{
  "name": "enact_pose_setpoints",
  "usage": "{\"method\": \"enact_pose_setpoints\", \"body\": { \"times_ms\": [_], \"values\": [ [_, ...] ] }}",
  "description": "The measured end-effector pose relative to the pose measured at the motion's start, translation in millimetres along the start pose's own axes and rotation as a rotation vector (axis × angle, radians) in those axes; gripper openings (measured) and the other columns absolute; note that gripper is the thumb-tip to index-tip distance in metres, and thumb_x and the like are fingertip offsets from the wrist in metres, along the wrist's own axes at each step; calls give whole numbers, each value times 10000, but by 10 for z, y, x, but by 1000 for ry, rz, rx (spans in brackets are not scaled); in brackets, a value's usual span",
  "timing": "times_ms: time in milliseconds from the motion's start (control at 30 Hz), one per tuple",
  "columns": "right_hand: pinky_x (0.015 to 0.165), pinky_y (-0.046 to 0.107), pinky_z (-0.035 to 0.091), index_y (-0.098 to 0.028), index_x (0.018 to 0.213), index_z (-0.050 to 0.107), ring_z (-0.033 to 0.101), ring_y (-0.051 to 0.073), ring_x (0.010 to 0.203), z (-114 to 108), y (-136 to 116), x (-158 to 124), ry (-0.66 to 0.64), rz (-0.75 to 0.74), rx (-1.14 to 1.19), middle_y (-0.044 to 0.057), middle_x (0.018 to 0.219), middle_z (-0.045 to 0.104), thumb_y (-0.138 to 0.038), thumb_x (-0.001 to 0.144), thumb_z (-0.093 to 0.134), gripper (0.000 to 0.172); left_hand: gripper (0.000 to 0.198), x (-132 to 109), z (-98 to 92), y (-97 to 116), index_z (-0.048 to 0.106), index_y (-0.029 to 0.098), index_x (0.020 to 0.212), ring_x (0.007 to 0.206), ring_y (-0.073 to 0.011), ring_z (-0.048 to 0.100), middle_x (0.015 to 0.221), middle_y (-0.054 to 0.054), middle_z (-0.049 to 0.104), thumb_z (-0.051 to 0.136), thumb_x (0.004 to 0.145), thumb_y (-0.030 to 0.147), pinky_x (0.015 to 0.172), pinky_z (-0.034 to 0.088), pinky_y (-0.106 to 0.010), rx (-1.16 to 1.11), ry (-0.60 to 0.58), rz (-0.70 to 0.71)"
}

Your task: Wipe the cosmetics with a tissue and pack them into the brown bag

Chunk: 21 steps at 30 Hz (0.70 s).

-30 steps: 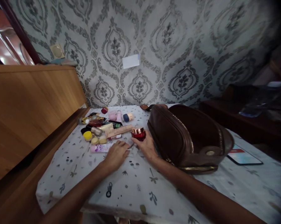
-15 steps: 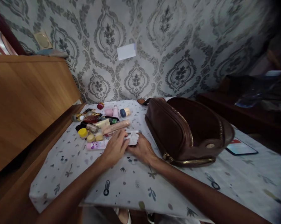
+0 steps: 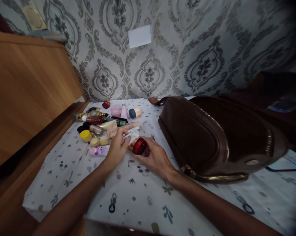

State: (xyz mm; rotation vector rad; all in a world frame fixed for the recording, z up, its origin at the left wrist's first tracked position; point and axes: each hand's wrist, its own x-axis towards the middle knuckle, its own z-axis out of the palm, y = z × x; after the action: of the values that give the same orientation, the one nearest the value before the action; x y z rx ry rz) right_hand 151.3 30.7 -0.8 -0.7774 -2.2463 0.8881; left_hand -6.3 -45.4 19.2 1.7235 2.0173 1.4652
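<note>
My right hand [image 3: 158,157] grips a small cosmetic jar [image 3: 139,146], glossy dark red on the end turned to me and coppery along its side. Between the thumb and fingers of my left hand [image 3: 117,144] is a crumpled white wipe [image 3: 132,133], pressed against the jar's far left side. Both hands are just above the patterned cloth. Left of them lies a pile of cosmetics: a pink and purple tube [image 3: 99,150], a yellow-lidded jar [image 3: 85,135], small cream-coloured jars [image 3: 95,141] and a pale peach tube [image 3: 130,126] partly behind the wipe.
A large brown leather bag [image 3: 192,141] stands unzipped on the right, with a phone [image 3: 285,162] partly behind it. Several pink items [image 3: 116,111], a blue-capped jar [image 3: 134,113] and a red item [image 3: 106,104] lie toward the wall. Wooden furniture [image 3: 34,95] borders the left.
The jar, earlier mostly hidden by the wipe and hands, now shows its red end. My right hand has turned and opened out around it. The view has shifted closer and lower.
</note>
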Motion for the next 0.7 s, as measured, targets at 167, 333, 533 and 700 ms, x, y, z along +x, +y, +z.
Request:
{"method": "enact_pose_setpoints", "body": {
  "times_ms": [167,333,533,700],
  "values": [
    [860,418,505,-199,1259,556,639,269,965,-1,14,-5,7,24,-1,84,1073,619,-318,701,734,598,167,-39,3,-58,528,203,978,852,-176,554,942,-14,611,469,835,142,779,432,-294,-80,-13,-34],
    [879,416,505,-209,1279,512,634,262,985,-1,15,-14,29,44,91,94,1154,629,-322,701,726,626,140,-89,-15,43,554,213,1009,714,-156,540,901,0,628,469,898,220,658,425,-269,-70,-21,-54],
    [764,372,520,-195,1169,542,623,216,808,-20,8,-14,37,76,180,54,970,670,-380,709,719,526,99,-167,22,118,516,217,1010,916,-194,588,993,-37,631,458,937,250,820,450,-306,-62,-132,71],
    [728,345,517,-194,1075,578,629,205,774,-84,-32,-9,10,82,214,42,910,686,-413,708,711,448,94,-184,40,126,488,227,1020,879,-184,589,959,-24,627,435,955,269,813,449,-305,-71,-124,32]
  ]
}}
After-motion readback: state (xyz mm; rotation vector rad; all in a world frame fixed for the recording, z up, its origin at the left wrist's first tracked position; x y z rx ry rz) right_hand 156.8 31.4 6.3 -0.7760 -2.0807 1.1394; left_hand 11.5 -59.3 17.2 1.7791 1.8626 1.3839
